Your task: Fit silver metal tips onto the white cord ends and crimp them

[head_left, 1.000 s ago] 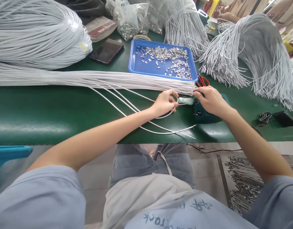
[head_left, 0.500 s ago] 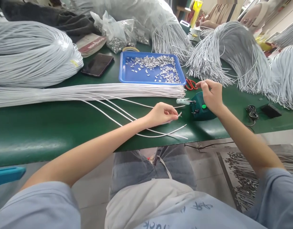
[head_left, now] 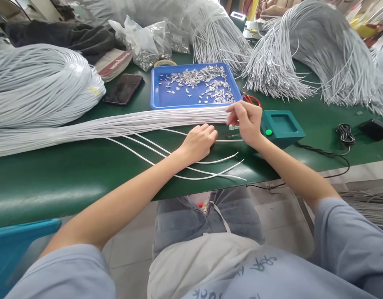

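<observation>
- Nearest me, a blue plastic piece [head_left: 26, 232] is cut off at the lower left, so I can't say what it is.
- The table [head_left: 69, 178] is green and glossy, its edge above the person's lap and a pale tiled floor [head_left: 132, 272].
- Loose wires [head_left: 221, 160], white and thin, curve out past the left forearm, their ends free near the table's edge.
- The left hand [head_left: 200, 143] lies palm down, fingers curled under; one wire shows beyond it, but whether they pinch it I can't tell, the fingertips being hidden.
- The right hand [head_left: 248, 123] is raised, wrist bent, fingers loosely curled and partly spread; it masks most of a pale clip [head_left: 233, 127], and any grip is unclear.
- Just beside it sits a green box [head_left: 286, 123], its near left side covered.
- Behind the hands runs the bundle [head_left: 166, 118], its tips hidden by the right hand.
- Past that, a blue tray [head_left: 175, 98] of metal bits, and red handles [head_left: 252, 100] half hidden.
- At the back, clear bags [head_left: 146, 50] and grey wires [head_left: 272, 70]; the room's far end is cut off.
</observation>
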`<control>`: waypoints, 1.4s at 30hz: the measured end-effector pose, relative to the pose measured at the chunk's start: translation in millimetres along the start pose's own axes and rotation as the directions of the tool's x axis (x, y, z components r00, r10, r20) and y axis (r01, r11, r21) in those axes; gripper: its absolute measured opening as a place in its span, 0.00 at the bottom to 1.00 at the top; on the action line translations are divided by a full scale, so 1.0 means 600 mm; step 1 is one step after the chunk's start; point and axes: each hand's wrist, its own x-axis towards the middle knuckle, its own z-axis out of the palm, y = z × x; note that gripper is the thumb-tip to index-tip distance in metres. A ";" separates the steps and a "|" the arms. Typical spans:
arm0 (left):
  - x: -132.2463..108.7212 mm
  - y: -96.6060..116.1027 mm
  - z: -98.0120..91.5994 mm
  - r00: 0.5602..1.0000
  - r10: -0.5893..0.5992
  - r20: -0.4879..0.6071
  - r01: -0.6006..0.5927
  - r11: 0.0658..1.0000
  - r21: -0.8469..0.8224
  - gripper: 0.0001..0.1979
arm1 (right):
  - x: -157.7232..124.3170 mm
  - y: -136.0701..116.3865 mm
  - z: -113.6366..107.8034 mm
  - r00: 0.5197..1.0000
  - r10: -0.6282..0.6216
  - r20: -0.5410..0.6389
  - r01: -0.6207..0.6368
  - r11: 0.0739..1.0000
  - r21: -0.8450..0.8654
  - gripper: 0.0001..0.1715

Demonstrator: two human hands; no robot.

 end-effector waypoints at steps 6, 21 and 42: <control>-0.007 0.001 -0.020 0.948 -0.243 -0.208 0.144 0.905 -0.401 0.08 | 0.008 0.018 -0.005 0.839 -0.240 -0.489 0.252 0.967 -0.042 0.31; -0.014 0.037 -0.093 0.989 -0.139 -0.044 0.012 0.380 -0.925 0.11 | -0.002 0.026 0.017 0.981 0.126 -0.147 -0.057 0.914 0.401 0.23; 0.004 -0.001 -0.021 0.938 -0.296 0.179 0.149 -0.120 -0.982 0.15 | -0.024 0.045 0.014 0.979 -0.185 0.084 0.189 0.981 -0.045 0.15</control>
